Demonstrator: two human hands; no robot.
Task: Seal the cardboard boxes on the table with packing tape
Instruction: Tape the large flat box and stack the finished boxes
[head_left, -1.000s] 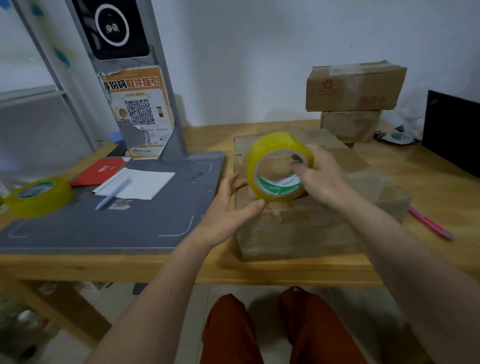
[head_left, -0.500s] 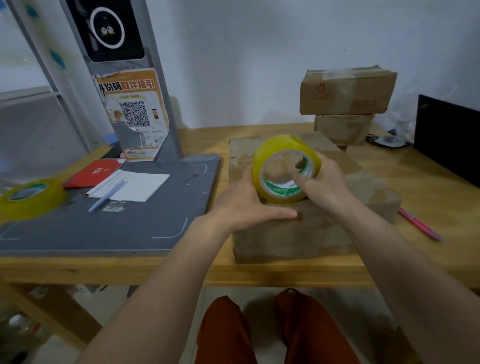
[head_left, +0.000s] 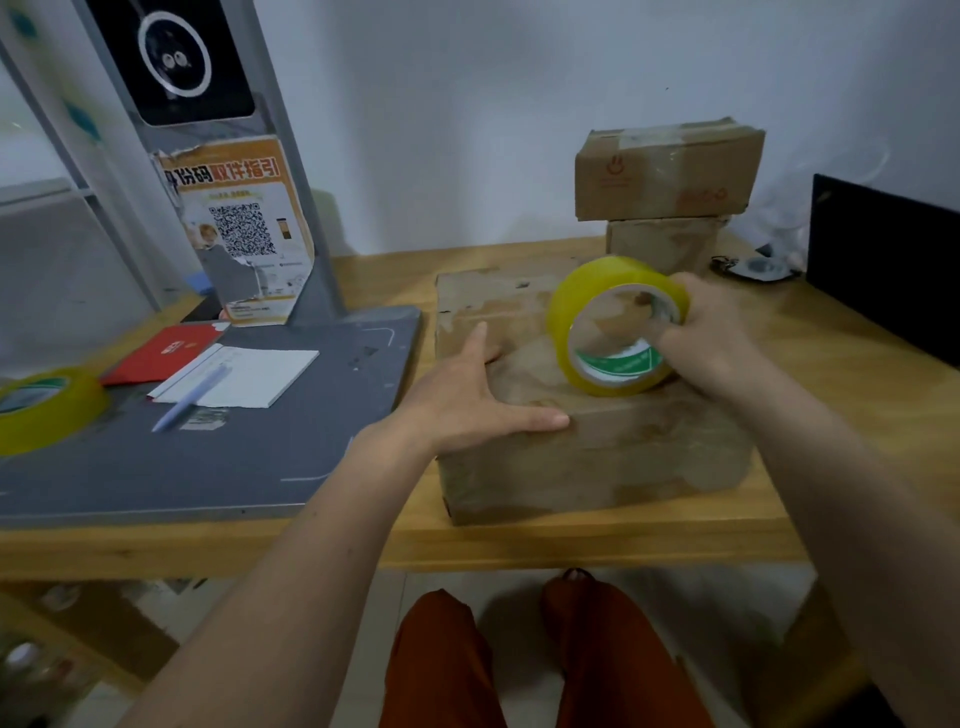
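A flat cardboard box (head_left: 597, 457) lies on the wooden table (head_left: 857, 415) in front of me, its top glossy with tape. My left hand (head_left: 467, 400) presses flat on the box's near left top, fingers straight and spread. My right hand (head_left: 711, 338) grips a yellow roll of packing tape (head_left: 613, 332), fingers through its core. The roll stands on edge on the box top, right of my left hand. Two smaller cardboard boxes (head_left: 665, 171) are stacked at the back right by the wall.
A grey scanner base (head_left: 208, 467) with an upright post (head_left: 218, 156) fills the left of the table, holding a notepad (head_left: 249, 374), a pen (head_left: 192, 400), a red booklet (head_left: 161, 353). A second tape roll (head_left: 41, 405) sits far left. A black screen (head_left: 883, 275) stands right.
My right hand has carried the tape roll to the right across the box top. My left hand went from the box's left edge onto its top and now presses there.
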